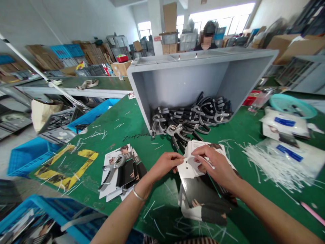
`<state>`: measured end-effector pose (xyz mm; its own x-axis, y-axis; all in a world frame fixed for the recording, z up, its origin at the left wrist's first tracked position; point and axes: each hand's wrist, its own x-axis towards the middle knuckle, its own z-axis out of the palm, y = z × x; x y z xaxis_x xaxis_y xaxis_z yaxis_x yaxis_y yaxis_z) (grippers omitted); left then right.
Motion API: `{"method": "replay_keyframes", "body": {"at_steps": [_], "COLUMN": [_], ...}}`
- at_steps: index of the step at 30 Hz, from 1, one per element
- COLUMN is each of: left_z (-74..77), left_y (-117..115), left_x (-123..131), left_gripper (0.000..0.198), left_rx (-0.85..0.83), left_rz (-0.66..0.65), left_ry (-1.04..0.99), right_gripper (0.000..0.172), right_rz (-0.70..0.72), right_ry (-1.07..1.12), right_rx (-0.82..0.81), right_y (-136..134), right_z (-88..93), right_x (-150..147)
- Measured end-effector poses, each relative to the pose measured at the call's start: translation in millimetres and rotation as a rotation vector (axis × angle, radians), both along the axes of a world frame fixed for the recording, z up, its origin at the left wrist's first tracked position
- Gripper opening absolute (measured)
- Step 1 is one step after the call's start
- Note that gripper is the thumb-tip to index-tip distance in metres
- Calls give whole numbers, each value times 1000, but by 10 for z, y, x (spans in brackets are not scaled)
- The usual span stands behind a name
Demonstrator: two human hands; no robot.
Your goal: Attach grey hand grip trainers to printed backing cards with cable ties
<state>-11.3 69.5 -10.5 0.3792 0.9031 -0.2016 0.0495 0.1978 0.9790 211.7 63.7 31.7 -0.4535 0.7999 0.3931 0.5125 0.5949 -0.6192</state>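
My left hand (167, 165) pinches the left edge of a printed card (196, 186) with small holes near its top. Over the upper part of the same card, my right hand (215, 166) has its thumb and fingers closed on its edge. More cards (193, 214) lie in a stack beneath. Farther left, a grey and black hand grip (115, 166) rests on fanned cards (135, 164). Behind my hands, a grey bin (182, 79) tipped on its side holds several hand grips (194, 115).
White plastic ties (271, 166) are heaped at the right beside plastic bags (297, 152) and a turquoise basin (291, 105). Loose ties litter the green table (106, 135). Blue crates (53, 211) stand off its left edge. A person (207, 39) is behind the bin.
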Motion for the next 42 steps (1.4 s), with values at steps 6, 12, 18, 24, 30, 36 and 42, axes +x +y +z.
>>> {"method": "replay_keyframes", "body": {"at_steps": [6, 12, 18, 24, 30, 36, 42], "left_z": [38, -57, -442, -641, -542, -515, -571], "left_y": [129, 95, -252, -401, -740, -545, -334], "left_x": [-46, -208, 1, 25, -224, 53, 253], "left_gripper": [30, 31, 31, 14, 9, 11, 14], "left_rx": [17, 89, 110, 162, 244, 308, 222], "left_rz": [-6, 206, 363, 379, 208, 417, 420], "left_ry": [13, -24, -98, -43, 61, 14, -126], "right_gripper": [12, 7, 4, 8, 8, 9, 7], "right_rz": [47, 74, 40, 53, 64, 109, 113], "right_ry": [-41, -86, -56, 12, 58, 22, -66], "right_rx": [-30, -15, -61, -129, -105, -8, 9], "right_y": [86, 218, 235, 214, 193, 168, 139], "right_z": [-61, -193, -271, -228, -247, -282, -291], "right_x": [-95, -255, -322, -261, -231, -276, -295]}}
